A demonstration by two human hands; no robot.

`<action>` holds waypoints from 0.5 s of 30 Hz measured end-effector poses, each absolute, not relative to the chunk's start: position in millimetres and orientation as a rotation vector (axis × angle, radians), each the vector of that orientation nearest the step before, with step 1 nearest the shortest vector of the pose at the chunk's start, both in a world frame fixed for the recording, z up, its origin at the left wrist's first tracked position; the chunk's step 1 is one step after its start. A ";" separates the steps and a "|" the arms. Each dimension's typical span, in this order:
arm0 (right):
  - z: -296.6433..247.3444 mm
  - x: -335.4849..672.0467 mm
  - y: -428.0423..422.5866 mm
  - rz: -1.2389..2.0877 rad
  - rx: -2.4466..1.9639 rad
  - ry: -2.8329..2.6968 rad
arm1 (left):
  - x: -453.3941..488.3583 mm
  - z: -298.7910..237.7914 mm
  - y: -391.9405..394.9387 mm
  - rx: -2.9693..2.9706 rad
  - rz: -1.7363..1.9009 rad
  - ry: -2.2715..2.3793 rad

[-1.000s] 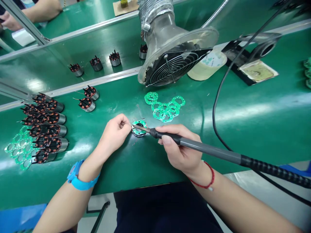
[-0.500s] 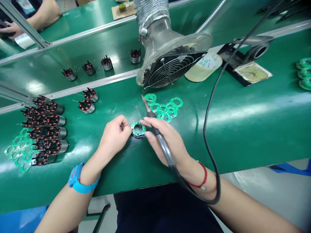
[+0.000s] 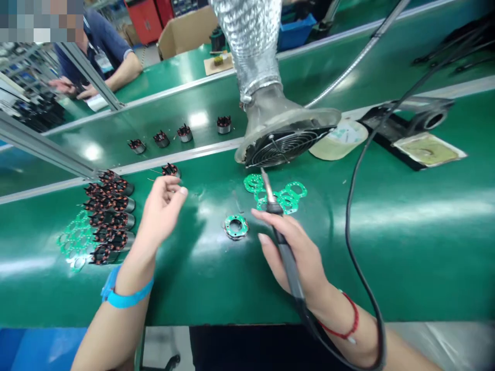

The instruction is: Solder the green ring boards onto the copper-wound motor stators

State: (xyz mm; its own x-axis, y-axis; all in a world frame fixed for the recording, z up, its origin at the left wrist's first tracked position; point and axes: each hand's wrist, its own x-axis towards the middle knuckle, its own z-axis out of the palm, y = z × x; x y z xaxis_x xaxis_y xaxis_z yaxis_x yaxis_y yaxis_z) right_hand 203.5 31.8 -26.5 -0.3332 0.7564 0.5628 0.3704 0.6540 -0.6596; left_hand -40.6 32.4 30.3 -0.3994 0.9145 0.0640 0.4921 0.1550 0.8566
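Observation:
My left hand [image 3: 162, 211] is raised at the left, fingers loosely bent and thumb apart, with nothing visible between them. Just beyond its fingertips is a copper-wound motor stator [image 3: 170, 170], partly covered by the hand. My right hand [image 3: 297, 252] holds a soldering iron [image 3: 286, 255], its tip pointing up and away, while thumb and index finger stand apart. Left of those fingers, another stator topped with a green ring-shaped circuit board [image 3: 236, 226] sits on the bench, touched by neither hand. Loose green ring boards [image 3: 296, 189] lie beyond the iron.
Rows of stators [image 3: 112, 221] stand at the left beside more ring boards [image 3: 75, 234]. Several stators [image 3: 184, 133] line the back ledge. A fume extractor fan [image 3: 286, 147] hangs over the bench; a tape roll [image 3: 340, 141] and iron stand [image 3: 410, 129] are right. A co-worker [image 3: 112, 56] sits opposite.
My left hand has left the board-topped stator and moved left toward the loose stators. My right hand with the soldering iron has drawn slightly away from it. The view has tilted up.

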 end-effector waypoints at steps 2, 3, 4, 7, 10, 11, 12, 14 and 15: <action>-28.3 206.9 33.5 0.515 -0.849 -1.879 | -72.0 42.4 56.6 1.416 1.185 2.091; -29.1 208.0 34.4 0.510 -0.833 -1.855 | -88.8 46.9 72.5 1.495 1.131 2.208; -29.7 208.7 35.5 0.502 -0.820 -1.841 | -105.4 50.0 90.0 1.570 1.026 2.342; -28.9 209.3 40.1 0.435 -0.813 -1.869 | -148.9 51.7 142.7 1.438 0.583 2.772; -28.0 209.2 47.3 0.315 -0.761 -1.859 | -179.2 46.1 180.4 1.290 0.473 2.887; -28.6 209.3 50.1 0.277 -0.757 -1.861 | -187.2 43.6 188.9 1.235 0.435 2.906; -29.7 209.5 53.0 0.249 -0.769 -1.876 | -194.5 41.0 195.8 1.193 0.397 2.916; -33.2 210.0 58.0 0.208 -0.778 -1.900 | -207.4 36.6 206.7 1.133 0.323 2.918; -35.1 210.2 59.8 0.207 -0.791 -1.922 | -212.9 35.0 211.0 1.120 0.287 2.913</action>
State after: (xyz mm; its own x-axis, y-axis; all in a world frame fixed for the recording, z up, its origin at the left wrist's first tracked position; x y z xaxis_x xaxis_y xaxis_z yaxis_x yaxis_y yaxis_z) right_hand 210.2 59.8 -35.1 -0.2809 0.6067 0.7436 0.4348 0.7712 -0.4650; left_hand -212.9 211.0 35.0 -0.7444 0.6652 0.0582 0.6638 0.7277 0.1729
